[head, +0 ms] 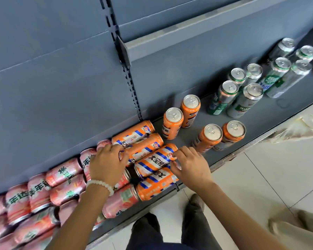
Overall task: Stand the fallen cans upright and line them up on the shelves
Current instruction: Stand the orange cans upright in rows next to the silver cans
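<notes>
Four orange cans (153, 157) with blue-white stripes lie fallen on the grey shelf (257, 121). The left hand (107, 163) grasps one; the right hand (190, 165) pinches another. Right of them stand upright orange cans (173, 122); pink cans (61, 184) lie left.

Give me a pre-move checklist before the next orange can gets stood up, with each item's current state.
1. Right hand on a lying orange can: ok, fingertips at its end.
2. Left hand secure grip: cannot tell.
3. Open shelf space beside the upright orange cans: ok.
4. All orange cans upright: not ok, several lie flat.
5. Pink cans upright: not ok.
6. Green cans standing: ok.
</notes>
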